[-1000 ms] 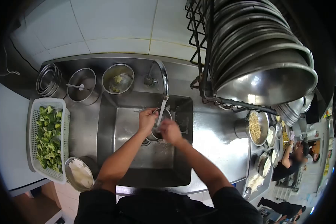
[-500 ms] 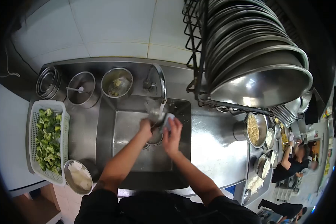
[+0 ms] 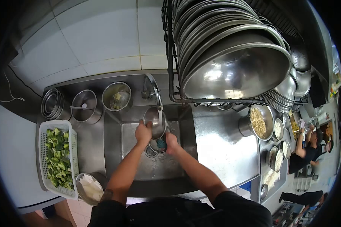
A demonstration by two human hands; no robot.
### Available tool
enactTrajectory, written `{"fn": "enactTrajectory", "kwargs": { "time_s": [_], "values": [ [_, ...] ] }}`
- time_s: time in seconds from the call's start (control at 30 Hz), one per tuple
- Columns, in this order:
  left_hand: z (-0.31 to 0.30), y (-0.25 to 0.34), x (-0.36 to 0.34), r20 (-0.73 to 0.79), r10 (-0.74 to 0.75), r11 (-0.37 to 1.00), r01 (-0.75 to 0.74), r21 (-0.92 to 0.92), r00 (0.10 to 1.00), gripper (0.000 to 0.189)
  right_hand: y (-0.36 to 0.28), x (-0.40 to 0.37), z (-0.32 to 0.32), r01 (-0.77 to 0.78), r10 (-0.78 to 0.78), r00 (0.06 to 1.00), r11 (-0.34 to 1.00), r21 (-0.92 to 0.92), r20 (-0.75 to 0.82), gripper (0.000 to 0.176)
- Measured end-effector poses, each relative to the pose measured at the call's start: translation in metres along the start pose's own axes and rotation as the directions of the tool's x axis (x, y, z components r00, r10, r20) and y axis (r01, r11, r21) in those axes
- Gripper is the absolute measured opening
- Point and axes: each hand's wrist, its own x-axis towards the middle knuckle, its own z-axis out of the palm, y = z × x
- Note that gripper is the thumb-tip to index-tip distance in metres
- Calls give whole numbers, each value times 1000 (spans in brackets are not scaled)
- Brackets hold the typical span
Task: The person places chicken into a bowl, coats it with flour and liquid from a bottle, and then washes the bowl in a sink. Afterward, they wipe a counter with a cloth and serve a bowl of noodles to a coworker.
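Left hand [image 3: 143, 133]: we clamp the bowl [image 3: 155, 120] (under the tap [image 3: 154, 87], 12 o'clock).
Right hand [image 3: 171, 143]: we grip a sponge [image 3: 161, 144].

Both arms reach forward, left hand [image 3: 143, 133] gripping, right hand [image 3: 171, 143] apparently curled, slightly lower.

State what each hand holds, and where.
Left hand grips the steel bowl by its rim; right hand holds a teal scrub pad, exact hold hidden.

Too small to name: teal thing [image 3: 161, 144] in the right hand [image 3: 172, 143], half hidden under the steel bowl [image 3: 154, 122]. Cut off at top edge: stacked basins [image 3: 231, 64].
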Motion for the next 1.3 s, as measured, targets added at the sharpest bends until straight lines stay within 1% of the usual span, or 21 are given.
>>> {"fn": "enactTrajectory", "kwargs": {
  "time_s": [0.13,0.17,0.2,0.3,0.37,0.4,0.47,0.5,0.57,0.67,0.73,0.83,0.9,0.93,1.0,1.03,1.1,1.13,1.17,1.23,1.3],
  "values": [
    [17,-47,7,-25,58,991,-55,119,998,36,2,-27,-24,51,-43,998,975,218,-41,37],
    [47,-85,6,-150,157,987,-148,69,976,36,5,-27,-37,96,-79,995,942,322,-65,38],
    [68,-105,15,-271,251,967,-253,25,929,35,4,-44,-47,175,-160,983,966,192,-90,40],
    [-1,2,-44,-79,273,949,-282,-141,959,34,51,-56,-104,326,-439,886,819,-472,-150,49],
    [-19,41,-66,142,501,827,-521,212,853,30,69,-90,-131,88,-164,983,813,-575,-82,48],
    [-27,57,-77,140,519,815,-538,217,843,30,90,-95,-149,197,-288,957,678,-708,-10,48],
    [-41,89,-97,96,958,239,-935,260,272,29,110,-115,-169,278,-394,914,426,-861,99,45],
    [-53,112,-111,90,963,223,-937,270,255,29,112,-135,-169,264,-394,912,347,-900,115,44],
    [-84,162,-146,11,1000,-30,-969,246,-28,31,123,-151,-173,294,-396,904,296,-909,163,43],
    [-137,236,-199,-118,935,-297,-921,250,-334,34,141,-158,-180,301,-368,906,218,-928,208,43],
    [-163,279,-229,-224,807,-462,-821,336,-546,41,145,-160,-181,295,-360,908,182,-938,215,43],
    [-181,353,-257,-345,562,-564,-654,505,-751,40,143,-164,-176,353,-423,874,209,-912,242,44],
    [-168,410,-248,-428,401,-578,-586,568,-810,38,139,-167,-175,312,-404,891,218,-925,205,43],
    [-169,426,-239,-339,471,-571,-575,586,-814,35,142,-165,-174,309,-411,889,215,-927,201,43],
    [-161,455,-221,-174,737,-426,-649,630,-653,38,149,-160,-178,328,-453,866,199,-923,210,44],
    [-155,453,-218,-184,730,-425,-647,633,-658,38,152,-159,-181,324,-462,863,192,-927,206,44],
    [-149,441,-217,33,978,-166,-675,719,-205,36,153,-159,-179,346,-467,856,200,-917,221,43],
    [-143,433,-217,17,994,-91,-731,676,-108,29,152,-159,-179,336,-433,871,181,-924,232,45],
    [-142,425,-220,16,994,-88,-732,676,-105,29,149,-161,-177,335,-431,872,179,-925,233,45],
    [-141,404,-230,-152,896,-273,-789,550,-416,26,144,-165,-174,292,-380,901,177,-940,208,45],
    [-118,354,-231,-167,849,-438,-844,310,-502,25,145,-165,-174,298,-376,901,177,-938,215,44]
  ]
}}
